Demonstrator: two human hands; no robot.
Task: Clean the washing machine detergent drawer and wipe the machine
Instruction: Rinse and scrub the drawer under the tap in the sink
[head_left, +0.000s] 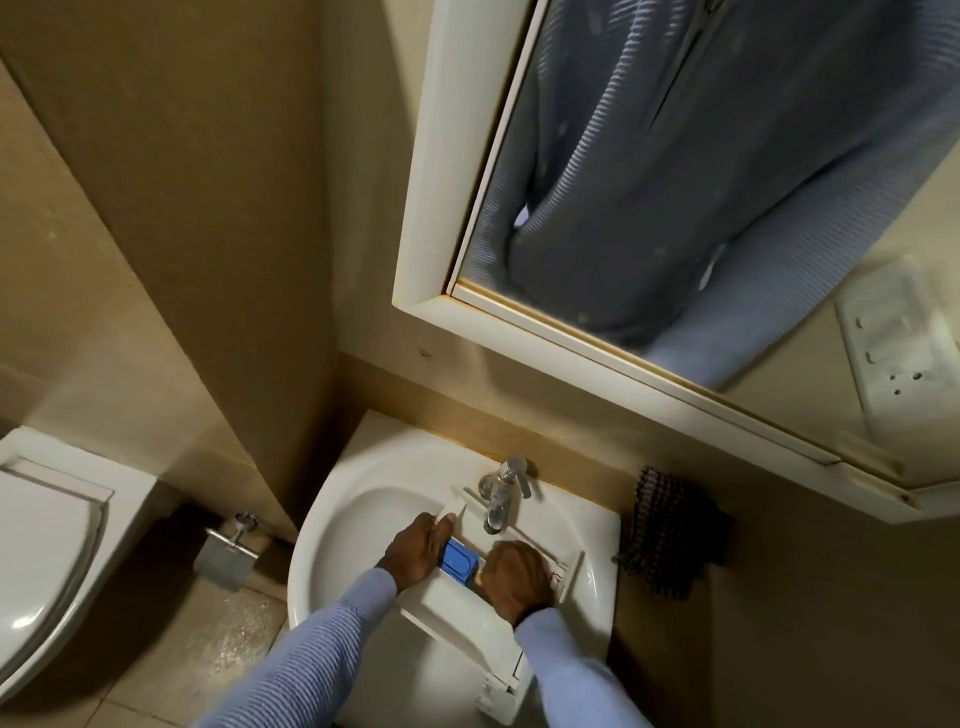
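**Detergent drawer held across the washbasin**

The detergent drawer (452, 603) is seen as a long white plastic tray, with a blue insert (458, 558) set in its middle compartment. Its front panel is hung over the near rim of the washbasin (322, 545). The rest is laid across the bowl, with the far end under the tap (501, 493).

The drawer's left wall, just beside the blue insert, is gripped by the left hand (415, 553). The right hand (519, 571) is curled down into the compartment just right of the insert. A yellowish patch is glimpsed at its fingers, but whether anything is held cannot be told.

Right of the basin, a dark checked cloth (670, 540) is hung on the wall. Above the basin a white-framed mirror (675, 182) is mounted, and well to its left a toilet (47, 545) is seen.
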